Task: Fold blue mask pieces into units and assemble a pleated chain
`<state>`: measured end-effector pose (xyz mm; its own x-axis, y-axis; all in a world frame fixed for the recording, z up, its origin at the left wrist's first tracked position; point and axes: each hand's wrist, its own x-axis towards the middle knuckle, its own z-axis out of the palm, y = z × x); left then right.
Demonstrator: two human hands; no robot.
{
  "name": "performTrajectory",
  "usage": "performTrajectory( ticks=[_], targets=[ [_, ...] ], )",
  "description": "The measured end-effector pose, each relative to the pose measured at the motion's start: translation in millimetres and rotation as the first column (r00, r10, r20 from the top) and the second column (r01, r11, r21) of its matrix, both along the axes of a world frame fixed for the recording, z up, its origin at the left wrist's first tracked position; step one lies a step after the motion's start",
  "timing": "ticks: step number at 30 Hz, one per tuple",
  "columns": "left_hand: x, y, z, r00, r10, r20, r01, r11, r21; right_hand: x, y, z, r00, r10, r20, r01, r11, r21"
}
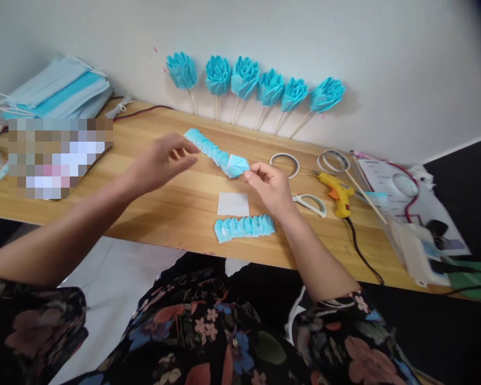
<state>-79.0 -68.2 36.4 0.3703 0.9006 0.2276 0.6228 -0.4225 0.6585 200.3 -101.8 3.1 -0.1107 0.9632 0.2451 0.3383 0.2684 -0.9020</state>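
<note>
Between the thumb and fingers of my right hand (269, 184) is the edge of a light-blue folded petal (237, 166). This petal lies at the near end of a row of overlapping blue folded pieces (208, 147); whether it is joined to the row I cannot tell. My left hand (164, 160) hovers left of the row, fingers loosely curled and apart, with nothing in them. A white square sheet (233, 204) lies below the row. Closer to the table's front edge rests a second row of blue folded pieces (244, 227).
Several blue flowers on sticks (245, 77) lean against the wall. White-handled scissors (310, 204), a tape roll (284, 165) and a yellow glue gun (336, 193) with a black cord lie to the right. Blue face masks (58, 91) are piled at back left, behind a blurred-out object (58, 160).
</note>
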Motion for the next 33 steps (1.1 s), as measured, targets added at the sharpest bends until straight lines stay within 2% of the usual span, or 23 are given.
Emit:
performTrajectory(
  ticks=[2,4,6,9,14,17,21,23,26,29,31,33],
  targets=[
    [24,-7,3.3,0.993,-0.105,0.062,0.111,0.987,-0.112,-1,-2,1.6,0.999,0.035,-0.007,-0.035,0.999,-0.002],
    [43,-9,3.1,0.978,-0.160,0.134,0.183,0.965,-0.187,-1,-2,2.9,0.998,0.060,-0.017,-0.060,0.998,-0.001],
    [56,-7,0.5,0.961,-0.168,0.219,0.219,0.947,-0.236,-1,-2,4.0,0.997,0.073,-0.023,-0.073,0.997,0.003],
    [63,0,-4.3,0.945,-0.120,0.303,0.209,0.936,-0.282,1,-2,4.4,0.996,0.083,-0.034,-0.083,0.996,-0.008],
    [70,4,-6.8,0.932,-0.069,0.355,0.189,0.930,-0.315,3,1,0.4,0.982,0.077,-0.175,-0.090,0.994,-0.068],
    [74,5,-5.9,0.923,-0.113,0.368,0.230,0.927,-0.295,7,6,-1.1,0.980,0.053,-0.194,-0.067,0.996,-0.066],
    [75,13,-9.5,0.913,-0.178,0.368,0.274,0.934,-0.229,24,13,9.1,0.987,-0.078,-0.138,0.078,0.997,-0.008],
    [72,19,-15.2,0.936,-0.190,0.295,0.247,0.954,-0.168,35,16,18.4,0.985,-0.117,-0.125,0.117,0.993,-0.010],
    [65,27,-27.9,0.970,-0.242,0.024,0.241,0.969,0.049,48,19,30.0,0.999,-0.041,-0.008,0.040,0.997,-0.065],
    [57,31,-42.2,0.908,-0.295,-0.297,0.378,0.882,0.282,52,23,32.5,0.980,0.114,0.160,-0.086,0.981,-0.172],
    [54,33,-50.0,0.859,-0.295,-0.417,0.445,0.834,0.326,51,27,30.0,0.949,0.218,0.227,-0.159,0.955,-0.252],
    [53,34,-54.9,0.827,-0.301,-0.475,0.478,0.822,0.311,48,32,26.6,0.921,0.300,0.248,-0.221,0.928,-0.301]
  ],
)
